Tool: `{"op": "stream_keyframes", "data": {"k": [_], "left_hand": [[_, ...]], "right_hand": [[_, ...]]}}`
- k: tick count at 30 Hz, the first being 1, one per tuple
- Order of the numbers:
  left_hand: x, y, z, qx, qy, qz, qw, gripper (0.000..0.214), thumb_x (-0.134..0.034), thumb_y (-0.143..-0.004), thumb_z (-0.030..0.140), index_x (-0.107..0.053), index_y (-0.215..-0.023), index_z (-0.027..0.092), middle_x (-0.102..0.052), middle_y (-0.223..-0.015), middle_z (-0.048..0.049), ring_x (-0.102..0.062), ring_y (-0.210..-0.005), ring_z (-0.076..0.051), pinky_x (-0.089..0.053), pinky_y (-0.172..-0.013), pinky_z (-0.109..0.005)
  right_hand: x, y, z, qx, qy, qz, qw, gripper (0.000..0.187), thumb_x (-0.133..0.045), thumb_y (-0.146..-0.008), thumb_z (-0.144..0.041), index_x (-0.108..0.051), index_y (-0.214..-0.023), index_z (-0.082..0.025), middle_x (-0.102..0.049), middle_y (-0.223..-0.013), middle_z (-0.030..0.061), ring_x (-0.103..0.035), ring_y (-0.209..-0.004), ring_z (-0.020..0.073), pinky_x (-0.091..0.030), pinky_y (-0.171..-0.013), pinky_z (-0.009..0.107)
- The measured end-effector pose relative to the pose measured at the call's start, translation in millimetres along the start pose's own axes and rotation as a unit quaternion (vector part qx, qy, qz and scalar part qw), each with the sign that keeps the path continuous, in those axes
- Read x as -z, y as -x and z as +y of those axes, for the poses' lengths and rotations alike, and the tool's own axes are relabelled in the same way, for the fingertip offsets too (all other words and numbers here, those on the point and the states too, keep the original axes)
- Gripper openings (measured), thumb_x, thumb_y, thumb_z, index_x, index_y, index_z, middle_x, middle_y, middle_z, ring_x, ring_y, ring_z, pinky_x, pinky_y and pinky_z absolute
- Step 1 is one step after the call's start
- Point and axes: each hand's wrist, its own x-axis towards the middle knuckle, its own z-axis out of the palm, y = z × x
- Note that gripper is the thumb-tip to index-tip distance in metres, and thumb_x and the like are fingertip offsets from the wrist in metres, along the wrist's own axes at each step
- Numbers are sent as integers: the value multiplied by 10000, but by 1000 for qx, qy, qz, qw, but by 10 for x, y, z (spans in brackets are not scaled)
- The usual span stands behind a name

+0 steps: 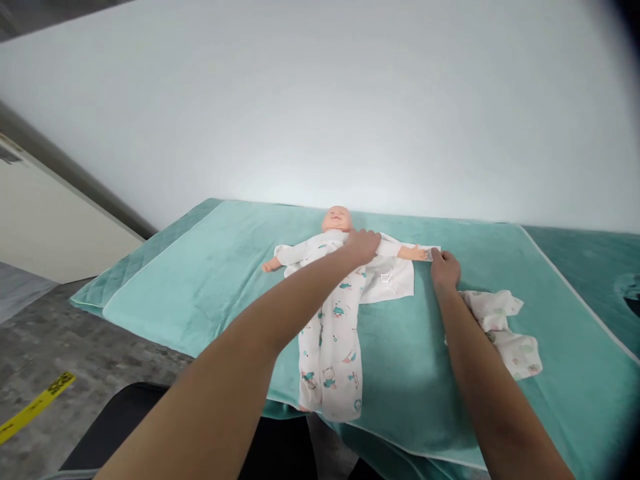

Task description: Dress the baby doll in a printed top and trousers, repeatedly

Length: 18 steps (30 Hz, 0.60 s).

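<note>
A baby doll (337, 219) lies on its back, head toward the wall and both arms stretched sideways. It wears white clothing with a teal print (331, 353) over its body and legs. My left hand (364, 247) is closed over the shoulder on the right side of the view. Beneath that outstretched arm a white shirt (397, 283) is spread, one sleeve running along the arm. Just past the doll's hand (413, 253), my right hand (445, 269) pinches the sleeve's end. My left forearm hides part of the doll's middle.
A teal quilted cover (200, 267) lies over the bed, which stands against a white wall (350, 100). Crumpled printed baby clothing (515, 347) rests beside my right forearm. A black chair (120, 427) and yellow floor tape (37, 407) are at the lower left.
</note>
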Motion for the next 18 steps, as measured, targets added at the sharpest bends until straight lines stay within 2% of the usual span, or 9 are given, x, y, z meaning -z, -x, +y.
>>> {"op": "stream_keyframes", "data": {"k": [2,5,7,9,11,13,15,17,18], "left_hand": [[37,85,201,-16,10,-12,1000,501,-672,-865,456,-582,-1273,180,-605,-1317,-166,-544,-1219,-338,-387,-1016,-481],[206,468,307,-63,51,0,997,377,-573,-937,391,-600,-1258,194,-603,-1354,-140,-519,-1285,-313,-382,-1055,-460],[308,830,211,-65,118,32,990,326,-488,-978,358,-606,-1253,229,-633,-1325,-101,-525,-1293,-275,-375,-1089,-429],[304,1182,6,-30,191,87,977,305,-478,-975,353,-623,-1226,260,-639,-1318,-77,-522,-1305,-257,-360,-1127,-419],[150,1455,-257,38,269,167,948,298,-503,-953,361,-625,-1210,270,-616,-1356,-66,-488,-1343,-262,-331,-1168,-435],[-123,1620,-521,117,371,231,892,354,-510,-938,401,-583,-1256,262,-572,-1410,-68,-464,-1366,-258,-352,-1165,-428],[-423,1688,-738,169,476,236,830,431,-495,-933,437,-521,-1314,236,-547,-1432,-84,-474,-1358,-247,-378,-1153,-411],[-660,1695,-888,173,543,208,795,493,-499,-925,475,-480,-1350,224,-532,-1446,-88,-464,-1371,-242,-366,-1168,-399],[-740,1687,-943,163,563,194,787,525,-513,-917,493,-466,-1365,224,-522,-1457,-87,-452,-1383,-243,-357,-1176,-395]], "right_hand": [[-4,-2,3,8,-17,2,1000,389,-457,-878,-510,-516,-641,-207,-518,-610,3,-462,-662,188,-345,-664,316],[-20,-13,19,21,-26,0,999,396,-433,-882,-527,-532,-673,-204,-554,-662,18,-497,-697,199,-381,-713,333],[-35,-3,17,42,-18,6,999,368,-446,-866,-518,-561,-722,-199,-580,-741,38,-517,-748,212,-410,-774,358],[-48,41,-12,79,-13,25,996,332,-468,-843,-493,-593,-812,-187,-601,-879,76,-539,-846,233,-429,-856,390],[-44,135,-85,124,-11,50,991,335,-485,-829,-460,-612,-940,-171,-588,-1053,130,-547,-983,264,-429,-930,421],[-15,290,-207,175,-11,66,982,368,-493,-836,-424,-606,-1071,-164,-540,-1207,179,-524,-1120,296,-418,-982,451],[31,505,-373,221,-10,72,973,371,-482,-860,-394,-595,-1139,-178,-502,-1285,195,-488,-1208,319,-395,-1023,486],[61,764,-560,247,-2,48,968,344,-439,-891,-390,-600,-1126,-196,-511,-1270,182,-477,-1228,324,-379,-1046,509],[58,899,-652,249,4,19,968,342,-409,-906,-400,-603,-1108,-202,-525,-1241,173,-486,-1214,318,-387,-1042,508]]}}
